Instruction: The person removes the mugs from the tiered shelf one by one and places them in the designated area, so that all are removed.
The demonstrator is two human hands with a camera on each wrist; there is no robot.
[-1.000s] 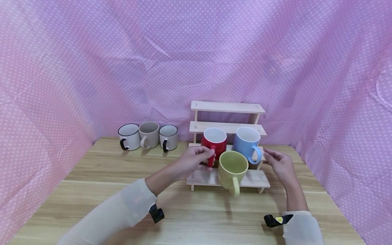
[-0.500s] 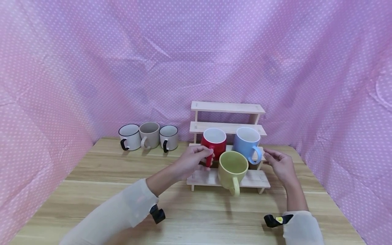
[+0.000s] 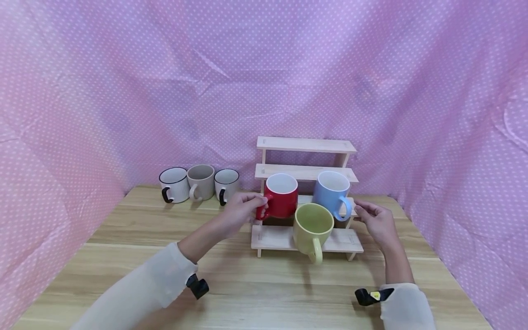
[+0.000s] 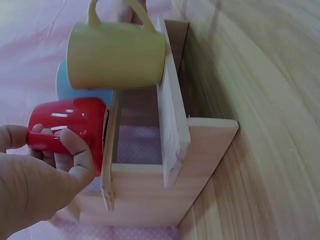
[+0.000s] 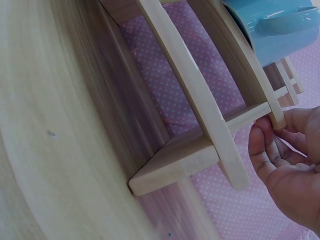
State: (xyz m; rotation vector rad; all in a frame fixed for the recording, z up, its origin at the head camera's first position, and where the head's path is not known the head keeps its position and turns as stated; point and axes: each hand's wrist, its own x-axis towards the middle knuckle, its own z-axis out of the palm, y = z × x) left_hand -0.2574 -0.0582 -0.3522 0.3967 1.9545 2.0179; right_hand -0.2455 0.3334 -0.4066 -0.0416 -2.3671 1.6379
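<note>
My left hand [image 3: 236, 214] grips the handle of a red mug [image 3: 283, 201] with a white inside. In the left wrist view, the mug's base [image 4: 102, 125] is right at the second-lowest shelf, near its left end. A light blue mug [image 3: 328, 197] stands farther right on that shelf, handle toward the right front. On the lowest shelf sits a yellow-green mug [image 3: 309, 236], its handle facing front. My right hand [image 3: 378, 228] pinches the right end of the second-lowest shelf; in the right wrist view, thumb and fingertips [image 5: 262, 132] meet at the shelf tip [image 5: 276, 114].
The pale wooden stand [image 3: 272, 238] rises in stepped tiers, with no mugs on the upper two shelves [image 3: 305, 143]. Left of it stand a white mug [image 3: 176, 189], a taupe mug [image 3: 203, 183] and another white mug [image 3: 231, 185]. A pink dotted cloth [image 3: 264, 82] hangs around the wooden table [image 3: 264, 293].
The left hand has shifted the red mug to the left along the shelf, and its handle now points left instead of forward. The right hand and the other mugs stay in place.
</note>
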